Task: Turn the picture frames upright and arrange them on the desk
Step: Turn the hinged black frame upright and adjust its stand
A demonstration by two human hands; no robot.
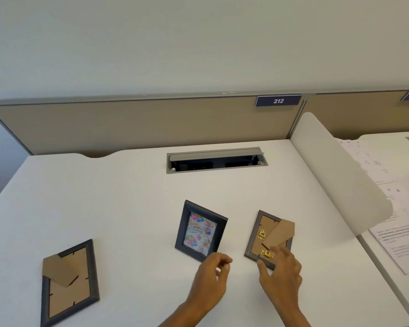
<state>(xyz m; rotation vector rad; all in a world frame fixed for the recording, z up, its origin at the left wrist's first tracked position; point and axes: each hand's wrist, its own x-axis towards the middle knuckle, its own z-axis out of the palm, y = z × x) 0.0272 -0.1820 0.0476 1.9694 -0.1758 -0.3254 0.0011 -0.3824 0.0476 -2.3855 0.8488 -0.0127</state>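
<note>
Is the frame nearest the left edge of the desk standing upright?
No. The left frame lies face down on the desk, its cardboard back showing.

Bright, even light, faint shadows, slight softness, wide-angle bending at edges.

Two bare forearms come into view from the bottom edge, each ending in a bare hand. No sleeve, cuff or glove shows on either arm up to where the picture cuts them off. The left hand (pixel 210 273) has no ring, band or watch that can be made out; a small pale spot near its fingertips looks like a fingernail catching the light, though the blur makes this uncertain. The right hand (pixel 281 272) likewise carries no ring or wristband on the parts that show. Both wrists are plain. The fingers are slim, with short nails where these can be seen.
</note>
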